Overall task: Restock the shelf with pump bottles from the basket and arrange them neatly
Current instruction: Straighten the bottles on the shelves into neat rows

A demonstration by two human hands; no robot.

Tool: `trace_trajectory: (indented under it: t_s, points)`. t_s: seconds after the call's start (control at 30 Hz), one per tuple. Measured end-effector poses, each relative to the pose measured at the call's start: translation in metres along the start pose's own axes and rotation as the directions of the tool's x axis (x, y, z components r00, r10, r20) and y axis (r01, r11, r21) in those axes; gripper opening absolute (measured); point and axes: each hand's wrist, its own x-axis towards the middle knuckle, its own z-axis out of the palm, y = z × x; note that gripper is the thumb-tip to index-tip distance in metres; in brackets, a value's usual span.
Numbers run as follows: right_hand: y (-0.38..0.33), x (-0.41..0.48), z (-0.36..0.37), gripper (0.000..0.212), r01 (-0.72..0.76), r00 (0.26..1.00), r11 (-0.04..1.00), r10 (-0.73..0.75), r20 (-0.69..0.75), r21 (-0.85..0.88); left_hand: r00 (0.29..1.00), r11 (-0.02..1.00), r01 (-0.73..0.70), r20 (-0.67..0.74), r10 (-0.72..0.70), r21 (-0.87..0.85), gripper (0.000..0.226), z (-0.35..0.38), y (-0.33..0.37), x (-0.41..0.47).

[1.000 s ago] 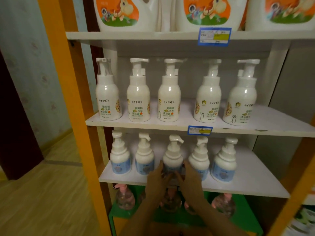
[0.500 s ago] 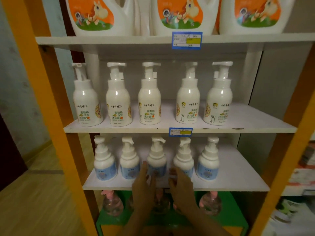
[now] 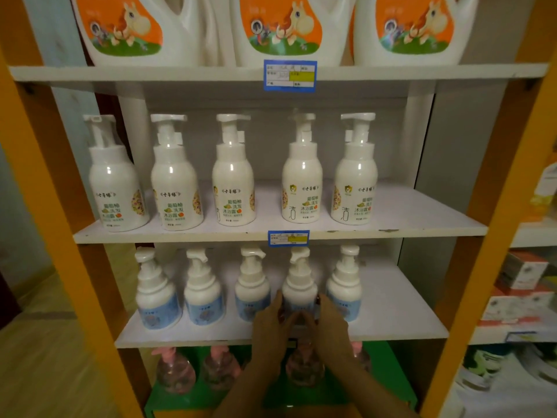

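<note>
Both hands cup one blue-labelled pump bottle, the fourth from the left in a row of five on the lower white shelf. The left hand curves its fingers against the bottle's left flank, and the right hand mirrors it on the right flank; the thumbs meet low in front of the label, so both hands are closed loosely around the rounded body. The bottle stands upright, its glossy white plastic stepping up through a ribbed collar to a curved pump spout. Its neighbours stand just beside it, evenly spaced. Above this bottle, on the middle shelf, stands a row of taller white bottles with green lettering and flat pump heads. Below it stand clear, bulbous bottles with pink pumps on a green surface. The shelf boards look smooth and matt, framed by orange posts.
</note>
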Motion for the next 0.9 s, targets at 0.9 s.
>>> trace_trajectory:
  t_s: [0.9]
  points:
    - [0.038,0.018,-0.082,0.054,-0.113,0.992,0.992,0.109,0.061,0.06,0.992,0.999,0.04,0.124,-0.037,-0.016,0.055,0.074,0.058,0.001]
